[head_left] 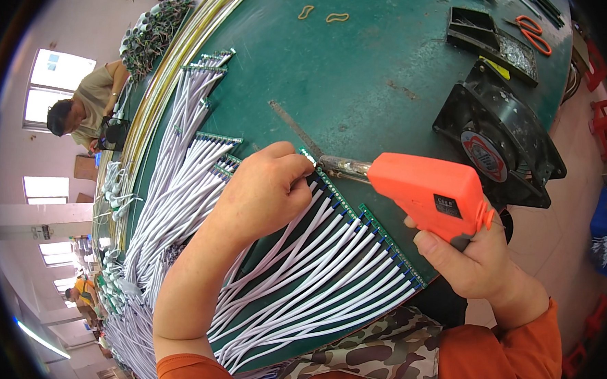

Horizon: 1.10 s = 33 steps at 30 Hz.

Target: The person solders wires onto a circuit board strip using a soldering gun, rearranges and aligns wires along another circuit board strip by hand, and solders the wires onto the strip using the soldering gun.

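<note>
My right hand [473, 261] is wrapped round the grip of an orange soldering gun [423, 186], its metal barrel pointing left. The barrel's tip is at the far end of a narrow green circuit board strip [339, 196]. My left hand [266, 188] is closed in a pinch at that same end, close to the tip; what its fingers hold is hidden. White cables [322, 274] with blue ends run from this strip and from a second board strip [391, 245] beside it. More white cables [179, 172] with boards lie beyond my left forearm.
A black fan [496, 141] stands on the green table [359, 70] at the right. Behind it are a black tray [475, 29] and orange-handled scissors [533, 35]. A dark metal strip [292, 126] lies near the tip. Two rubber bands [337, 17] lie farther back. Another person [93, 104] works at far left.
</note>
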Each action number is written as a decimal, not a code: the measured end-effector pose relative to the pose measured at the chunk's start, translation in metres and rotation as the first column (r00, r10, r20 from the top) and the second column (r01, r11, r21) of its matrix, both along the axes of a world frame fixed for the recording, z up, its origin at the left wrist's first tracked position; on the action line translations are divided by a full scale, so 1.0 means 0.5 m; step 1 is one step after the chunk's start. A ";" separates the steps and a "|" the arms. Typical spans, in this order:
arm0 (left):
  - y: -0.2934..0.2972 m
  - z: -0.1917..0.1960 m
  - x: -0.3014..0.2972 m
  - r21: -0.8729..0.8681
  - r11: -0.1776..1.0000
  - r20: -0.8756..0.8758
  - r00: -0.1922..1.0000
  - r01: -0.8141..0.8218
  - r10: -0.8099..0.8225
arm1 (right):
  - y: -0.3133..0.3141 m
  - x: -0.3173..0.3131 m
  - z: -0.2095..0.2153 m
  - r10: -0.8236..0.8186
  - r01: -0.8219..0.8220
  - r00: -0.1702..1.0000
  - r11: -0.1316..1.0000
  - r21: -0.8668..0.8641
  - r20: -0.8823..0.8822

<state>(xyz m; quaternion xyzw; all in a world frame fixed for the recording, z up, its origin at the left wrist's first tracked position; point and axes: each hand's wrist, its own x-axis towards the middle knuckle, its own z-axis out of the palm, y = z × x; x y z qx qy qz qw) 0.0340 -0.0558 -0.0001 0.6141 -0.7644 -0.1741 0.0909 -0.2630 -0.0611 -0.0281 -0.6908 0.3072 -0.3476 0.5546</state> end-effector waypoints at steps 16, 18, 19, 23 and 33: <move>-0.001 0.002 -0.005 -0.021 1.000 -0.008 1.000 -0.007 0.007 | 0.002 -0.001 0.001 0.013 -0.012 1.000 0.999 0.033 -0.014; -0.001 0.001 -0.004 -0.021 1.000 -0.003 1.000 -0.010 0.010 | 0.006 -0.006 0.000 -0.022 0.021 1.000 0.989 0.147 0.003; -0.001 0.000 -0.005 -0.027 1.000 -0.015 1.000 -0.004 0.003 | 0.006 -0.010 0.002 -0.019 0.018 1.000 0.989 0.147 0.004; -0.001 0.001 -0.004 -0.011 1.000 -0.009 1.000 0.002 -0.002 | 0.010 -0.015 0.013 -0.015 0.014 1.000 0.976 0.218 0.003; 0.002 0.001 0.000 -0.013 1.000 -0.002 1.000 0.013 -0.013 | 0.017 -0.016 0.003 -0.035 0.034 0.999 0.977 0.210 0.004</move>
